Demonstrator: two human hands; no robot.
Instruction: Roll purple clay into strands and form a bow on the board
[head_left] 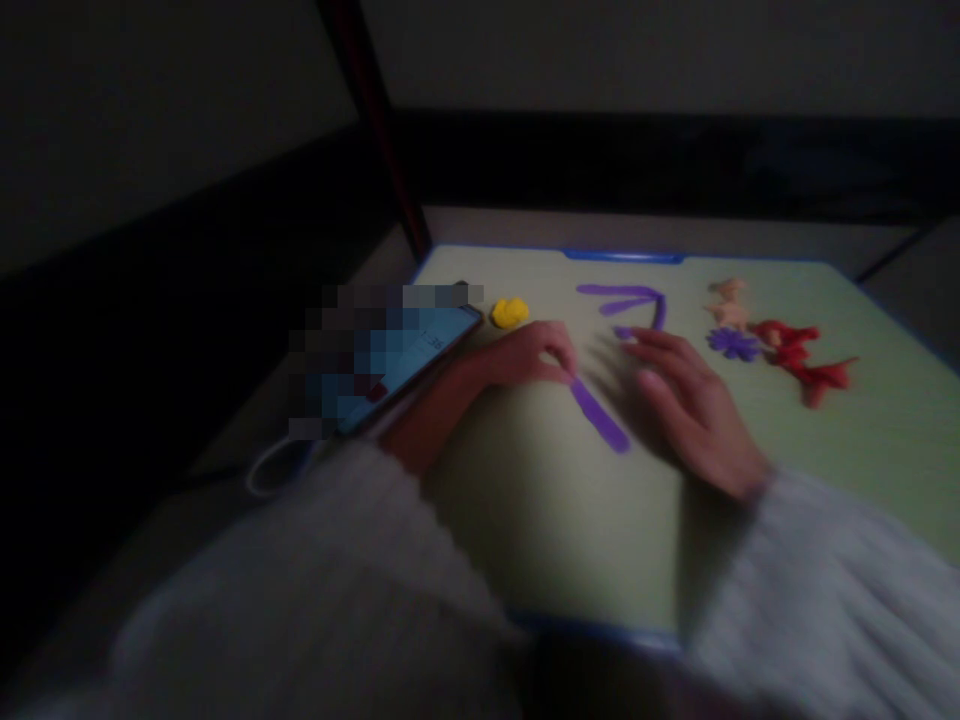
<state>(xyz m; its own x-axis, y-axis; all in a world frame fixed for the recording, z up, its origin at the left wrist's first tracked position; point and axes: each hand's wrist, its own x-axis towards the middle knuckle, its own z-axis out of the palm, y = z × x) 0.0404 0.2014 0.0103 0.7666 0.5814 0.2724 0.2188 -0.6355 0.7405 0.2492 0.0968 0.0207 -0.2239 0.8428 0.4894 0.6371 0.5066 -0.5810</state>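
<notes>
Purple strip: between the 2 hands, slanting from the left fingertips toward the near right; blur hides whether its full length touches the board.
Left hand: pinching the strip's far end.
Right hand: fingers loosely extended, gripping nothing I can make out; I cannot identify the purple patch at 1 fingertip.
Feel: I judge the strip light, soft and bendy like modelling clay, more tacky than slippery, liable to dent, stretch or tear.
Hold: I would keep the pinch light at the far end and support the rounded near end; squeezing mid-length risks flattening it.
Edges: the phone lies close beside the left forearm, the yellow lump just beyond the left hand, the branched purple piece beyond the right.
Room: I see most space nearer the wearer, before the board's blue rim.
</notes>
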